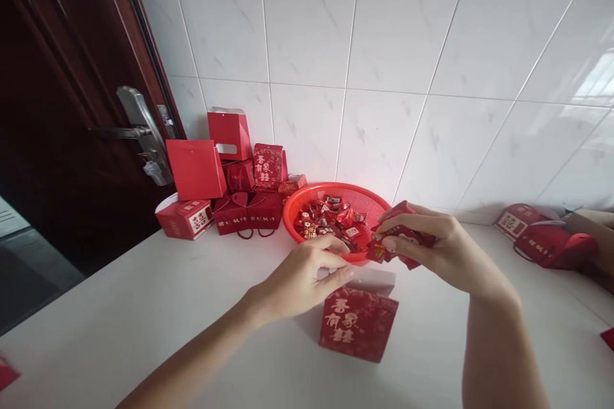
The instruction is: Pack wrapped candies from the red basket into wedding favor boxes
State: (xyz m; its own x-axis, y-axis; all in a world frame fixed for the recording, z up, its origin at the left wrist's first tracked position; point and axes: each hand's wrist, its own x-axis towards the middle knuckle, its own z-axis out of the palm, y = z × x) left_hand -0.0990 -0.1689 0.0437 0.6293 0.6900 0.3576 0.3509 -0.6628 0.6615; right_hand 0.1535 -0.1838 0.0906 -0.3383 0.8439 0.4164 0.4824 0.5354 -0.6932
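In front of me a red gift box (357,327) with pale printed characters stands on the white table, its top unclosed. My left hand (307,275) is at the box's upper left edge, fingers curled over it and the thumb on the near side. Over the box's right side, my right hand (439,246) grips several red-wrapped candies (400,236) between thumb and fingers. Just behind the box sits a red plastic basket (293,209) with more wrapped candies (330,220) in it, partly hidden by my hands.
Several red gift boxes (196,169) are stacked at the back left against the tiled wall (307,25). More red boxes (547,239) lie at the right. A dark door (71,45) with a metal handle (137,121) is beyond the left table edge.
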